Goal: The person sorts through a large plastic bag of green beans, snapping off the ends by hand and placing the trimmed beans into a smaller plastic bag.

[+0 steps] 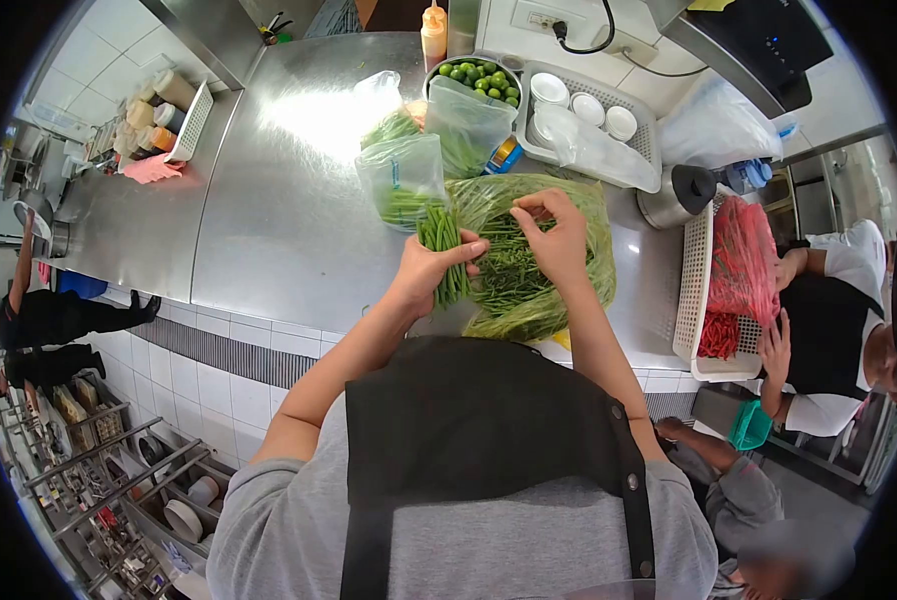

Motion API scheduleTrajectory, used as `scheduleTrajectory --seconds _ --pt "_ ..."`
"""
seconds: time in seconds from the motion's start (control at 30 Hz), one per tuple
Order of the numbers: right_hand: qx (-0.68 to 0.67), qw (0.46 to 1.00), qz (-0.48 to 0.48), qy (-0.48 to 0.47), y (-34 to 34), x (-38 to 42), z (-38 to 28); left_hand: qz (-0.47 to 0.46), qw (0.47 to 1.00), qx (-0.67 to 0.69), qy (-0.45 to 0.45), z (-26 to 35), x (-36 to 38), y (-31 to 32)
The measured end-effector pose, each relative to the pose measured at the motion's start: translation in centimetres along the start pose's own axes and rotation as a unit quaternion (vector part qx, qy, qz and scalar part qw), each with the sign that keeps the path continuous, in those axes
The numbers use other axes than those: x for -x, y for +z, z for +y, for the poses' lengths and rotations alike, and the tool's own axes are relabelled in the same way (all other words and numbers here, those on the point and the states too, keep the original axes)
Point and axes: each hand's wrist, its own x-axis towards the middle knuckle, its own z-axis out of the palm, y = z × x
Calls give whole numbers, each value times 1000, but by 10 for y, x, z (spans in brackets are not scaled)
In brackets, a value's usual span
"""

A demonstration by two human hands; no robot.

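My left hand (431, 267) is closed around a bundle of thin green stalks (443, 232), held upright-ish over the steel counter. To its right, a large open yellowish-green plastic bag (599, 230) is filled with more green stalks (509, 275), some with darker tips. Above this bag, my right hand (557, 232) has its thumb and fingertips drawn together in a pinch; anything between them is too small to make out. Just beyond my left hand lies a clear plastic bag (401, 180) with cut green stalks inside.
Behind the bags stand a bowl of limes (477, 80), a squeeze bottle (435, 35) and a basket of white containers (649, 150). A steel jug (674, 195) is at right. A co-worker's hands touch a red bag (744, 255) over a crate (694, 290) of red chillies.
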Motion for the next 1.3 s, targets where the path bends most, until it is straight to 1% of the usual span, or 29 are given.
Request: scheduleTrajectory --seconds 0.03,0.07,0.1,0.13,0.2,0.33,0.4,0.43,0.47,0.5,0.53,0.6,0.63,0.7,0.73,0.8,0.83,0.87,0.9,0.93,1.0,1.03,1.1,1.13,1.2,1.23,1.3 --pt "1 1000 2 1 -3 3 -7 -2 1000 -1 -1 3 -2 2" --pt "-114 991 -27 70 -5 6 -12 -32 997 -41 57 5 -4 5" --pt "-227 962 -56 138 -8 9 -17 -62 988 -80 114 7 -5 8" --pt "-227 963 -52 138 -10 12 -22 -65 988 -82 113 9 -4 12" --pt "-309 936 -74 155 -12 15 -29 -85 973 -153 149 13 -3 21" --pt "-316 930 -70 176 -9 18 -24 -73 964 -185 176 6 -9 21" --pt "-276 941 -73 183 -9 18 -22 -72 963 -211 148 5 -10 20" --pt "-275 941 -73 184 -8 19 -23 -73 963 -211 148 4 -10 19" --pt "-160 981 -45 99 -5 20 -26 -80 967 -206 124 3 -9 18" --pt "-40 999 -17 11 -3 21 -28 -86 971 -201 100 3 -8 17" --pt "-41 999 -18 11 0 20 -25 -85 971 -201 101 4 -7 16" --pt "74 992 46 -94 7 18 -17 -107 978 -165 66 6 -4 16" --pt "73 992 46 -95 6 19 -16 -106 979 -164 66 7 -4 16" --pt "181 983 -39 18 0 20 -15 -76 995 -50 34 9 -3 14" --pt "181 983 -40 17 -2 21 -11 -76 995 -50 34 9 -4 11" --pt "134 980 -115 97 -4 24 -3 -77 991 112 -20 9 -9 2" --pt "134 979 -116 97 -2 26 -3 -76 991 112 -20 8 -10 -2" --pt "5 990 -114 85 1 30 -4 -72 989 128 -8 7 -11 -5" --pt "-123 984 -109 72 3 33 -7 -69 987 144 4 7 -11 -6" --pt "-123 984 -108 73 4 35 -11 -70 987 144 3 7 -11 -5" --pt "-175 975 -137 22 6 38 -22 -50 988 145 7 9 -9 -4" --pt "-176 975 -136 23 10 39 -26 -50 988 145 7 8 -8 -3" --pt "-131 989 -72 -4 16 41 -33 -36 983 180 28 5 -9 -1" --pt "-131 989 -72 -4 18 42 -36 -37 983 180 28 3 -10 -1" --pt "-74 994 -72 -42 21 44 -41 4 976 220 1 -3 -14 -4" --pt "-74 994 -72 -43 20 45 -43 4 976 220 2 -6 -14 -7" --pt "-71 985 -134 -86 17 47 -47 -2 984 176 -10 -12 -15 -11"
